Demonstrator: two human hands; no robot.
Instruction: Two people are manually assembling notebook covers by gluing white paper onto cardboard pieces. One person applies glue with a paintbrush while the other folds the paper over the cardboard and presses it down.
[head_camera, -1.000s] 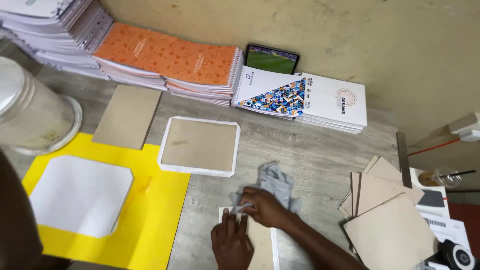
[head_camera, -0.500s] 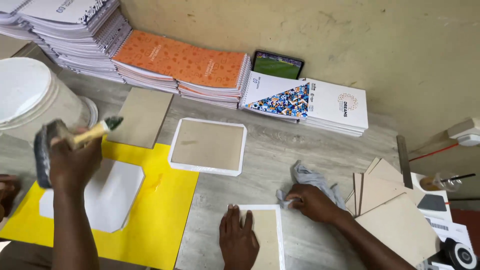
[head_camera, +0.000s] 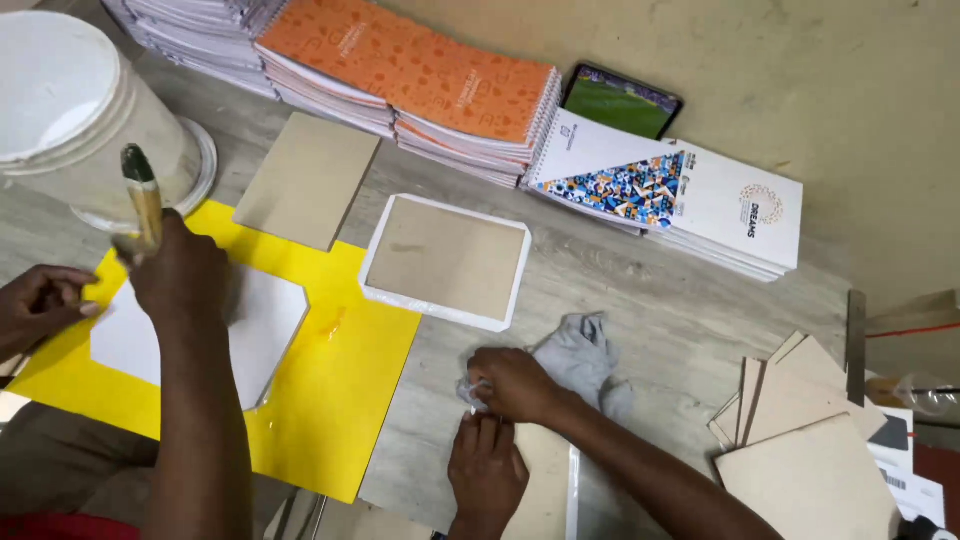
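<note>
Brush (head_camera: 141, 195) and yellow sheet (head_camera: 340, 380) at far left belong to a co-worker. Your left hand (head_camera: 486, 470) lies flat, fingers together, on the near board (head_camera: 545, 485). Just right, your right hand (head_camera: 512, 384) pinches the grey cloth (head_camera: 585, 355) against its far edge.

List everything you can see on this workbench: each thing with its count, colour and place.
bucket: one, white, far left
brush: one, in a co-worker's hand
yellow sheet: one, left
white sheet: one, on the yellow sheet
bare board: one, tan, by the bucket
bordered board: one, tan with white edge, centre
notebooks: stacks, orange and white, along the wall
screen: one, green picture, against the wall
loose boards: pile, tan, right
cloth: one, grey, centre
left hand: flat on a near board
right hand: gripping the cloth
</note>
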